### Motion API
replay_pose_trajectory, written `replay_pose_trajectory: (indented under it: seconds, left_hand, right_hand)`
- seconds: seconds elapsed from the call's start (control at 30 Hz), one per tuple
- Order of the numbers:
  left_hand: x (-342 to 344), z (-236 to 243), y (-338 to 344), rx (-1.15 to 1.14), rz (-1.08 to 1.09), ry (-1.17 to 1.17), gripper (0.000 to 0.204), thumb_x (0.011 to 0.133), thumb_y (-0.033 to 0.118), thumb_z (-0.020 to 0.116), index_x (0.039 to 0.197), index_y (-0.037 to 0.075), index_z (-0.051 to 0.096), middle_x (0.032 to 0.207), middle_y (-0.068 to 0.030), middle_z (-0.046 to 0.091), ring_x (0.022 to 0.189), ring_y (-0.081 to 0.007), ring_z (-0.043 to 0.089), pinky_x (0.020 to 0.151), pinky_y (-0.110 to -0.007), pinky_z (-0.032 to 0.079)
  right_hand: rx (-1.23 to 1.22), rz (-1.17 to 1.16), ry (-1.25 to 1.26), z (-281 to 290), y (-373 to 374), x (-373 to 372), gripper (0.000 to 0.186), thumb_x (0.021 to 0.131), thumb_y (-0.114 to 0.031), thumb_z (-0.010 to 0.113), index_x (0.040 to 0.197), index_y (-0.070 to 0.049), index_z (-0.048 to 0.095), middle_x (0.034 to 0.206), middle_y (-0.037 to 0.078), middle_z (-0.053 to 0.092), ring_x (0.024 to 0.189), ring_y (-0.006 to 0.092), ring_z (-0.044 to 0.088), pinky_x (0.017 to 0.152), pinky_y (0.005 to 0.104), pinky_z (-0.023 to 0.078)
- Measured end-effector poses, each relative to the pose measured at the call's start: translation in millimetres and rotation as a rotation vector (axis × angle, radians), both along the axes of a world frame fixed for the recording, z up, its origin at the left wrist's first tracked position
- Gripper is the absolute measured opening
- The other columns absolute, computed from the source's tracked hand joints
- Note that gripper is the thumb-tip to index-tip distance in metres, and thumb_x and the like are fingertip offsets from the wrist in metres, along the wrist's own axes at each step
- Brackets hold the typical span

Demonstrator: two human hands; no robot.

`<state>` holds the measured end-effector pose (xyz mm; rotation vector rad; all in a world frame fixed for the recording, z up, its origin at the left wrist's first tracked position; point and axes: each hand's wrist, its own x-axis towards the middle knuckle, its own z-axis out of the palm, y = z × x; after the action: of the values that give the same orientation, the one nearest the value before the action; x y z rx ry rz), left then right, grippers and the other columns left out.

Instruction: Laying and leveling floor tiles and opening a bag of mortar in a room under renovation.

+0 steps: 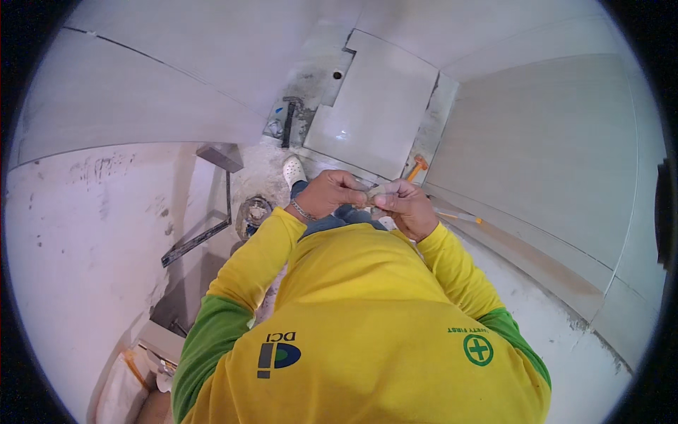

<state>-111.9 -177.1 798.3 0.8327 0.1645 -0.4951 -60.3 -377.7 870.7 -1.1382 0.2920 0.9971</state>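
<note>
Both hands meet in front of the chest, above the knees — the left hand [330, 193] and the right hand [405, 206] each pinch one end of a small grey-beige piece [378, 191] between fingertips; what it is I cannot tell. To work it well, I think the grip should stay close and light, elbows in, over the large tile [374, 106] — the orange-handled tool [417, 168] lies near on the floor

Person is wearing a yellow long-sleeve shirt [367, 297] with green upper sleeves, a metal bracelet [302, 210] on the left wrist, blue jeans [339, 218], and a white shoe [293, 170] at 12 o'clock.
</note>
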Motion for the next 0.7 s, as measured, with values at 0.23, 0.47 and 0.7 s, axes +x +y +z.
replay_pose_trajectory:
  seconds: [0.23,0.47,0.7]
  left_hand:
    - [8.8,8.8,-68.3,0.287,0.27,0.211,0.028,0.089,0.015,0.066,0.105,-0.006,0.061,0.093,-0.01,0.066,0.082,-0.0132,0.063,0.075,-0.026,0.053]
    - [0.0,39.6,-93.0,0.189,0.227,0.086,0.045,0.091,0.019,0.063,0.123,-0.01,0.051,0.104,-0.0109,0.064,0.092,-0.0159,0.063,0.085,-0.028,0.053]
    - [-7.8,52.5,-94.8,0.391,0.227,0.034,0.04,0.087,0.02,0.069,0.111,-0.01,0.059,0.096,-0.007,0.066,0.084,-0.0092,0.06,0.077,-0.022,0.051]
  right_hand:
    - [-0.243,-0.19,-0.313,-7.7,-24.0,-3.4,0.019,0.08,-0.009,0.073,0.089,0.003,0.061,0.08,0.009,0.066,0.066,0.0148,0.062,0.062,0.0257,0.051]
    - [-0.379,-0.105,-0.703,-9.6,-49.2,-12.5,0.018,0.083,-0.01,0.07,0.096,0.002,0.067,0.085,0.007,0.068,0.076,0.0108,0.062,0.07,0.0251,0.05]
    - [-0.304,0.125,-0.99,0.1,-65.3,-5.4,0.015,0.083,-0.005,0.069,0.096,0.002,0.067,0.093,0.008,0.068,0.085,0.0116,0.062,0.076,0.0257,0.051]
